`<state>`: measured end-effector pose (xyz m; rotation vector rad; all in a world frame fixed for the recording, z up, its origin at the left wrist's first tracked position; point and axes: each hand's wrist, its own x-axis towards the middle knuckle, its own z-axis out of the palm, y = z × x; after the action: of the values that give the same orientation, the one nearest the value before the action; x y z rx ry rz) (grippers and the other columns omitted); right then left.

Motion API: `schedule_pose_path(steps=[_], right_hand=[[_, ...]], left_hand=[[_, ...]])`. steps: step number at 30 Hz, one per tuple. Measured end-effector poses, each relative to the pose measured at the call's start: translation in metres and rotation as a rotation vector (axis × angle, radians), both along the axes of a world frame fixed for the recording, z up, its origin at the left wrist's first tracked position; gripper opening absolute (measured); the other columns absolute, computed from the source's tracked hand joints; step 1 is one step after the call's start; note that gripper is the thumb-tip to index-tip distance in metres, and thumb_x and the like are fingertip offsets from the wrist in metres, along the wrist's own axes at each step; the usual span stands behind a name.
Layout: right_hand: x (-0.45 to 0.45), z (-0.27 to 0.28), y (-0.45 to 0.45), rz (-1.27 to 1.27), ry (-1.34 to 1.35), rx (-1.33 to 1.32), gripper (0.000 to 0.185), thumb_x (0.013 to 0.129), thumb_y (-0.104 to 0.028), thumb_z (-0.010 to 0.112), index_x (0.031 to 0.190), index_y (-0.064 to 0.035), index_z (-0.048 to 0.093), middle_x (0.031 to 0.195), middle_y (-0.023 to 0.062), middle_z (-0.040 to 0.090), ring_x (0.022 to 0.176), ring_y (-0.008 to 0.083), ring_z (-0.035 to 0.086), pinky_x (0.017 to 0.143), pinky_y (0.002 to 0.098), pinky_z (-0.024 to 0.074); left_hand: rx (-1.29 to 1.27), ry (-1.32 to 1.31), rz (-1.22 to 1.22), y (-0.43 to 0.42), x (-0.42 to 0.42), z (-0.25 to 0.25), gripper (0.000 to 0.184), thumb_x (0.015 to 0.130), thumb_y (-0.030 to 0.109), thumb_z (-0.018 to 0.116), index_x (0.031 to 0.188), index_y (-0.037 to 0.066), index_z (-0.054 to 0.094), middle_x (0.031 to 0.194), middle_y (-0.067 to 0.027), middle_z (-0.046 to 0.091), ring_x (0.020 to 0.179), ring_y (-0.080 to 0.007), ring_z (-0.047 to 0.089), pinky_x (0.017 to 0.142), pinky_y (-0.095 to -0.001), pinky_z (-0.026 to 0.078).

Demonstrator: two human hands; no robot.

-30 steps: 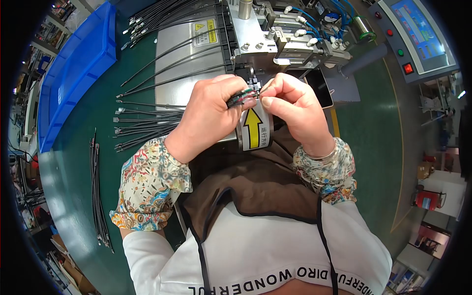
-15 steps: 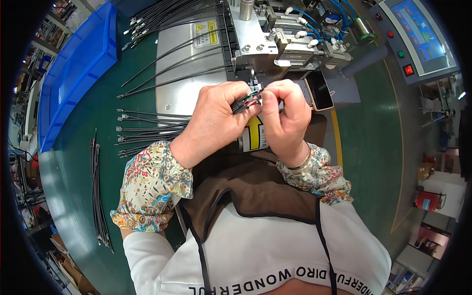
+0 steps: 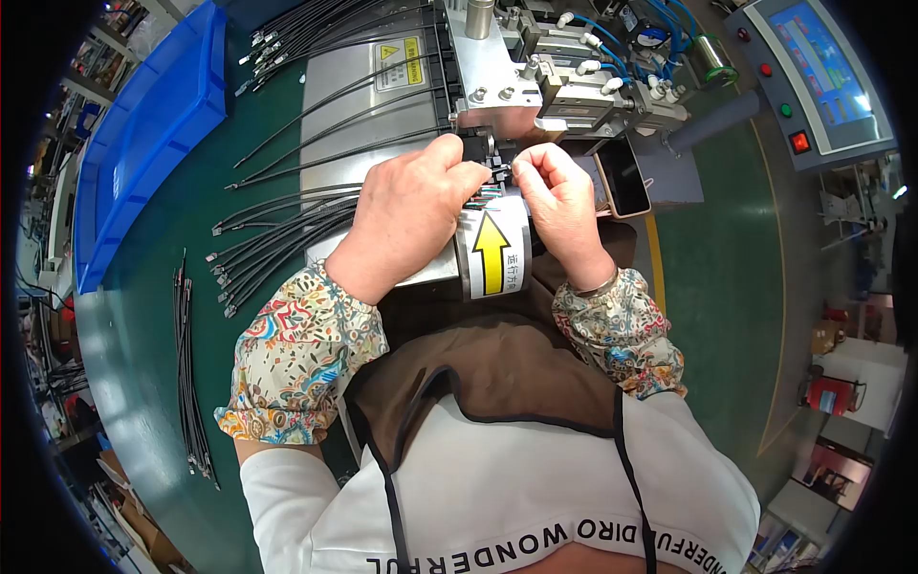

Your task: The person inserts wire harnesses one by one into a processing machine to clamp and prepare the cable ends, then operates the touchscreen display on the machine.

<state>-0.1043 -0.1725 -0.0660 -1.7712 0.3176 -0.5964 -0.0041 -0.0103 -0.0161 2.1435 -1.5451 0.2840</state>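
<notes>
My left hand [image 3: 409, 215] is closed around a bundle of black cables [image 3: 277, 244]. Their long ends trail left past my wrist, and thin coloured wire ends [image 3: 490, 194] poke out by my fingertips. With thumb and forefinger pinched together, my right hand [image 3: 562, 201] is at the small dark fixture [image 3: 501, 170] at the front of the machine [image 3: 497, 91]. What lies in that pinch is too small to make out. Several black cables [image 3: 335, 100] fan out to the left from the machine's side, above my left hand.
A blue tray [image 3: 153, 153] stands at the left. Loose cables lie at the top left [image 3: 287, 38] and lower left [image 3: 186, 373] of the green table. Under my hands is a yellow arrow label [image 3: 491, 253]. A phone-like black object [image 3: 623, 179] and a control panel [image 3: 818, 77] are at the right.
My hands have moved slightly apart and up toward the fixture, uncovering the arrow label. The bundle's left ends have swung down and to the left.
</notes>
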Motion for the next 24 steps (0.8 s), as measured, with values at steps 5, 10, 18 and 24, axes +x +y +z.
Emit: schedule_pose_path(steps=[5,10,18,24], right_hand=[[0.001,-0.002,-0.005,0.043,0.037,0.083,0.009,0.091,-0.006,0.061,0.085,0.0001,0.061,0.07,-0.0028,0.058,0.063,0.0016,0.05,0.056,0.0205,0.0434],[0.002,0.001,-0.007,0.033,0.126,0.035,0.01,0.092,-0.008,0.06,0.085,-0.0003,0.06,0.072,-0.0035,0.058,0.064,0.0015,0.049,0.057,0.02,0.0429],[0.003,0.003,-0.02,0.244,0.165,0.337,0.015,0.094,-0.016,0.06,0.084,-0.0046,0.058,0.072,-0.0056,0.054,0.063,0.0013,0.044,0.055,0.0198,0.0381],[0.007,0.014,-0.039,0.453,0.373,0.683,0.018,0.093,-0.022,0.06,0.082,-0.0094,0.058,0.069,-0.006,0.052,0.057,0.003,0.04,0.051,0.0198,0.0332]], left_hand=[[0.02,-0.02,0.009,-0.004,0.005,-0.002,0.012,0.074,0.006,0.062,0.085,0.01,0.066,0.079,-0.0059,0.055,0.071,-0.0246,0.064,0.06,-0.0379,0.052],[0.054,-0.028,0.021,-0.006,0.004,0.0,0.018,0.072,0.004,0.065,0.089,0.011,0.069,0.079,-0.0054,0.056,0.072,-0.0247,0.063,0.061,-0.0377,0.051],[0.078,-0.126,0.015,-0.008,0.0,0.005,0.012,0.075,0.01,0.063,0.086,0.01,0.068,0.08,-0.0051,0.054,0.072,-0.0219,0.063,0.059,-0.0365,0.05],[0.067,-0.148,0.002,-0.01,0.0,0.006,0.011,0.075,0.011,0.063,0.085,0.01,0.066,0.079,-0.0052,0.054,0.072,-0.0218,0.062,0.06,-0.0361,0.05]])
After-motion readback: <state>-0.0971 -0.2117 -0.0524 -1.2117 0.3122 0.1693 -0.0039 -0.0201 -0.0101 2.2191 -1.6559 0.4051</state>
